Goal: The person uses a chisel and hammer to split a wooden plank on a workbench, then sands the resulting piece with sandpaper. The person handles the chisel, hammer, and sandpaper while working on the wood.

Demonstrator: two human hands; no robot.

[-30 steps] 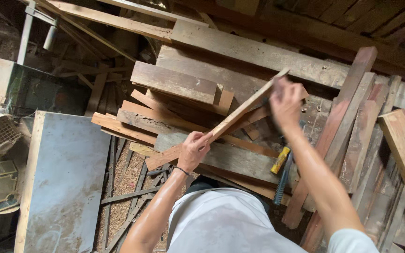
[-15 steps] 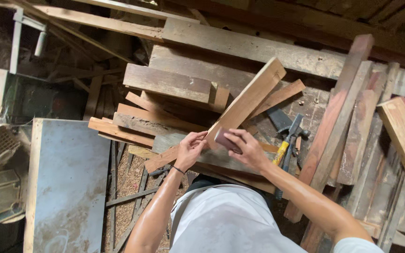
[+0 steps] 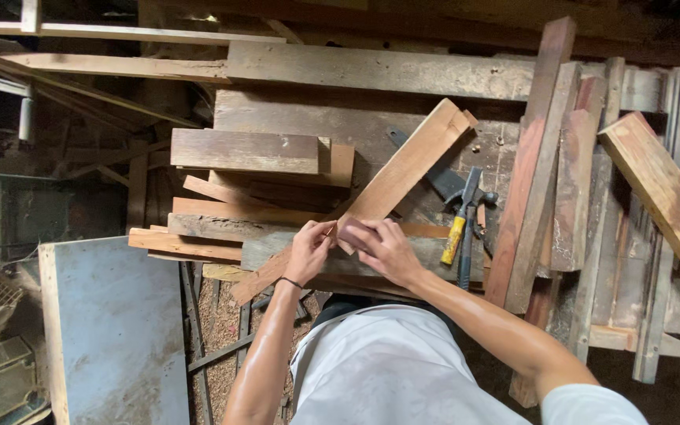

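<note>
A long pale wooden plank (image 3: 403,173) lies slanted across a pile of boards, its far end up to the right. My left hand (image 3: 308,250) pinches the plank's near part by its edge. My right hand (image 3: 383,245) presses a small dark block (image 3: 353,234), which looks like a sanding block, flat against the plank's face just beside the left hand. Both hands sit close together over the workbench (image 3: 371,118).
A yellow-handled hammer (image 3: 460,222) and a dark hand tool (image 3: 434,177) lie right of the plank. Stacked boards (image 3: 245,153) fill the left; upright reddish planks (image 3: 541,157) lean at right. A grey sheet (image 3: 116,330) lies at lower left over sawdust.
My right hand came down from the plank's far end to its near end beside my left hand and now presses the block on it. The plank has turned flat.
</note>
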